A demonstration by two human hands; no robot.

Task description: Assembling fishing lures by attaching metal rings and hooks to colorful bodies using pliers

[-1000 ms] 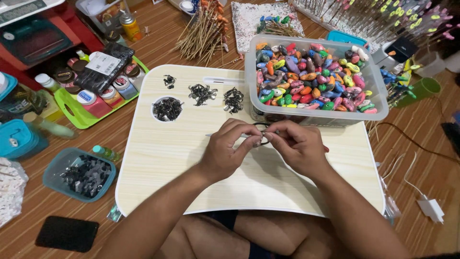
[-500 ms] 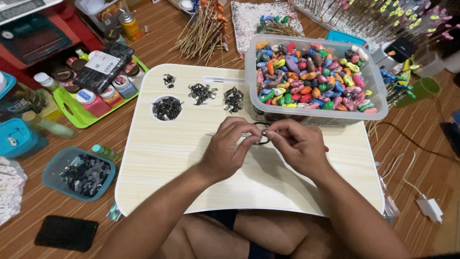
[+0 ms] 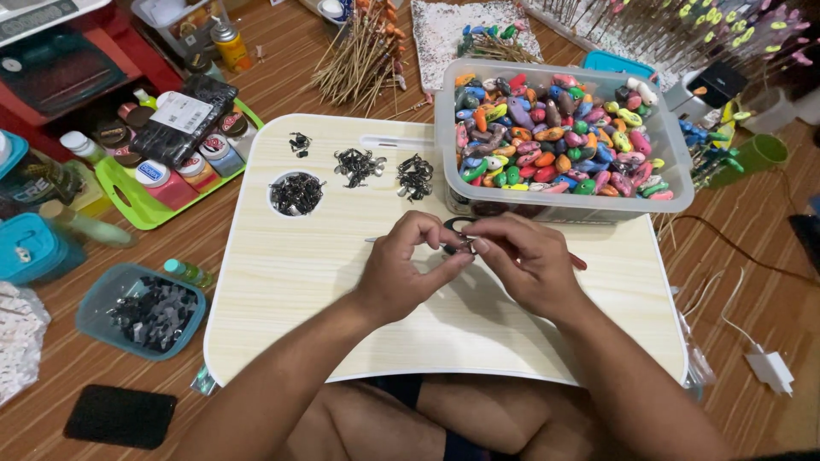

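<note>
Both my hands pinch a small dark metal piece over the middle of the desk.

My left hand (image 3: pixel 401 269) and right hand (image 3: pixel 525 260) are closed, fingertips meeting on the small metal piece (image 3: pixel 461 248) at frame centre. Above right, the clear plastic tub (image 3: pixel 564 201) is full of colourful painted lures. Upper left on the desk (image 3: pixel 299 282), a round recess (image 3: pixel 296 194) holds dark hooks. At lower left, a teal box (image 3: pixel 94 312) holds black parts.

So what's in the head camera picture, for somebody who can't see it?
Two hands, the left hand and the right hand, meet over a pale wooden lap table, pinching a tiny dark metal piece between them. Behind them sits a clear plastic tub of colourful painted beads, with small piles of dark metal bits nearby.
</note>
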